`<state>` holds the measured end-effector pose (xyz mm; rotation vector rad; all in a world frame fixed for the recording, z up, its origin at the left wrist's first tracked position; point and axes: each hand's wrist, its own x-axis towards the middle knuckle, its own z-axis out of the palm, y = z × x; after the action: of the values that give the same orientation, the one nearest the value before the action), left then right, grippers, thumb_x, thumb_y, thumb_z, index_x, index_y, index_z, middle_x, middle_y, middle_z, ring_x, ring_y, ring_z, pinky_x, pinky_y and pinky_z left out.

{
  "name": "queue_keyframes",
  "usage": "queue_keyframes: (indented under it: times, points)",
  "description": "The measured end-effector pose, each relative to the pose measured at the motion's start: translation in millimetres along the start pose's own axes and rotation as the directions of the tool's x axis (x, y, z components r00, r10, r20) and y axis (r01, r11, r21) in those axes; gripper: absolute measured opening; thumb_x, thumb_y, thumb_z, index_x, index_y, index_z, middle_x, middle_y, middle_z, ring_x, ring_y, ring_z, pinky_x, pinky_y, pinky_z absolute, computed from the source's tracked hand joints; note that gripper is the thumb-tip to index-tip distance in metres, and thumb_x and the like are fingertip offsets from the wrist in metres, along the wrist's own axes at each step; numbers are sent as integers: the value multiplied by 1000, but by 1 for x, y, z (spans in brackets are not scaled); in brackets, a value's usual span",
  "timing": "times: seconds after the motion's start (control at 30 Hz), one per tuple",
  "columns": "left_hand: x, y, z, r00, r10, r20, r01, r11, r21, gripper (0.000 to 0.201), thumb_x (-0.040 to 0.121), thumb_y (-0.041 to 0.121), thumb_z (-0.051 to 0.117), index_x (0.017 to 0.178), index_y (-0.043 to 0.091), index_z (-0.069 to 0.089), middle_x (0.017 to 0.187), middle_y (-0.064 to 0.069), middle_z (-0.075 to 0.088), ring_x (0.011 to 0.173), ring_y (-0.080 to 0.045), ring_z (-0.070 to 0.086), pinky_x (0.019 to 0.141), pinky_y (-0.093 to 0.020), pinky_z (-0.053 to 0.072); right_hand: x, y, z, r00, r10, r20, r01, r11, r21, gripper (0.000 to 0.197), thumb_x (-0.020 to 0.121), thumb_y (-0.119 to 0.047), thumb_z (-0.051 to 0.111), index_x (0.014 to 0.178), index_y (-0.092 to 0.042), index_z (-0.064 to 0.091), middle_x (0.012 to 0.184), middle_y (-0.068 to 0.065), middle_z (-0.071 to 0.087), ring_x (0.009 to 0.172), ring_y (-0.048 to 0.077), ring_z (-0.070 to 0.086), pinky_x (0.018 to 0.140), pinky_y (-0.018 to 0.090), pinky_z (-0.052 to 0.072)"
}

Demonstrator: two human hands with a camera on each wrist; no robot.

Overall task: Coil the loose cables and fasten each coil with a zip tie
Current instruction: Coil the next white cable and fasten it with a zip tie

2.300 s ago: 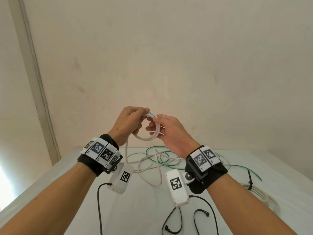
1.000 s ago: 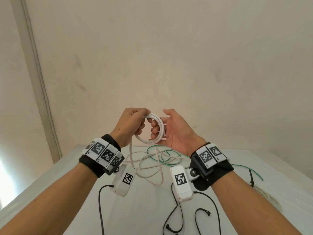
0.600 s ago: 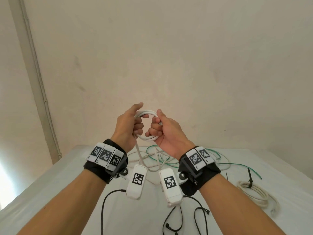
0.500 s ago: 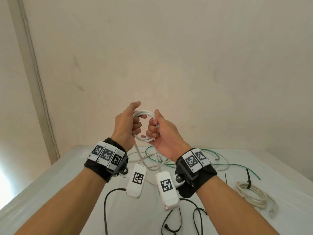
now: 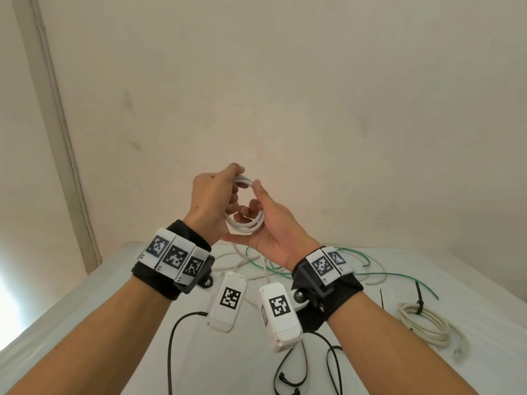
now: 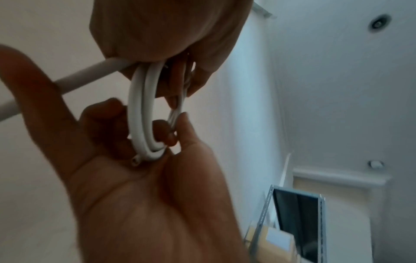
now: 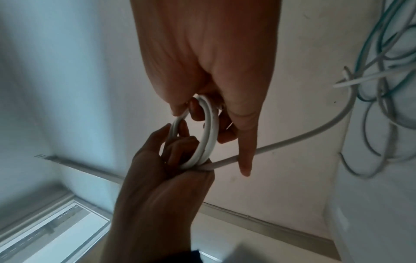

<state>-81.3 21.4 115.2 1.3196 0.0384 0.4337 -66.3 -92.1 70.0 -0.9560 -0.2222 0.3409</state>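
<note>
A small coil of white cable (image 5: 245,225) is held up in the air in front of the wall, above the table. My left hand (image 5: 225,195) grips its upper left side, with the forefinger lying over the top. My right hand (image 5: 256,208) has its palm turned up, fingers curled through the ring and thumb against the top right. In the left wrist view the coil (image 6: 141,115) shows about three turns with a cut end by the right palm. The cable's loose tail (image 7: 315,135) runs from the coil (image 7: 210,128) down to the table.
On the white table (image 5: 85,323) lie a loose green cable (image 5: 399,276) tangled with white cable (image 5: 373,282), a loose black zip tie (image 5: 381,297), and at the right a beige coil (image 5: 427,326) bound with a black tie. Black camera cords (image 5: 171,337) trail near me.
My right hand has gone from a fist on the coil's right side to a palm-up hold with fingers through the ring. The coil has sunk slightly; my left hand keeps its grip.
</note>
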Motion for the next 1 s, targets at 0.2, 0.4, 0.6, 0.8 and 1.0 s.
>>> queue_keyframes:
  times: [0.2,0.4,0.6,0.8,1.0]
  points:
    - [3,3,-12,957,-252,145,267,959,-97,14,90,4,70,82,1,59,53,2,41,39,-8,29,35,-17,28,2,0,6,982,-74,-176,45,985,-166,38,101,-40,64,94,-4,55,88,8,45,88,23,48,91,50,58]
    - [1,-11,-12,940,-308,148,323,942,-91,21,91,-9,52,78,7,50,54,1,29,39,-10,25,33,-19,30,4,0,1,965,-175,-195,97,930,-355,37,105,-39,57,86,-7,53,85,2,42,58,7,56,64,20,52]
    - [-6,-27,-10,915,-350,201,362,931,-30,21,96,-7,44,80,5,51,53,2,29,41,-10,27,37,-19,33,5,4,-15,962,-215,-170,131,906,-403,33,102,-36,63,84,-9,64,75,-4,61,90,16,65,106,33,52]
    - [-11,-42,-13,900,-333,280,300,941,157,14,99,-3,53,85,2,54,55,3,35,43,-9,35,70,-34,62,-5,-6,-31,962,-235,-137,148,875,-462,39,101,-35,65,68,-16,63,72,-5,58,90,14,69,92,30,50]
    - [-15,-43,0,926,-166,339,155,986,62,6,101,3,55,98,5,60,62,1,39,52,-14,39,58,-29,51,-2,-5,-38,947,-286,-145,160,814,-559,43,104,-46,55,95,-10,75,83,-2,55,84,12,54,92,29,49]
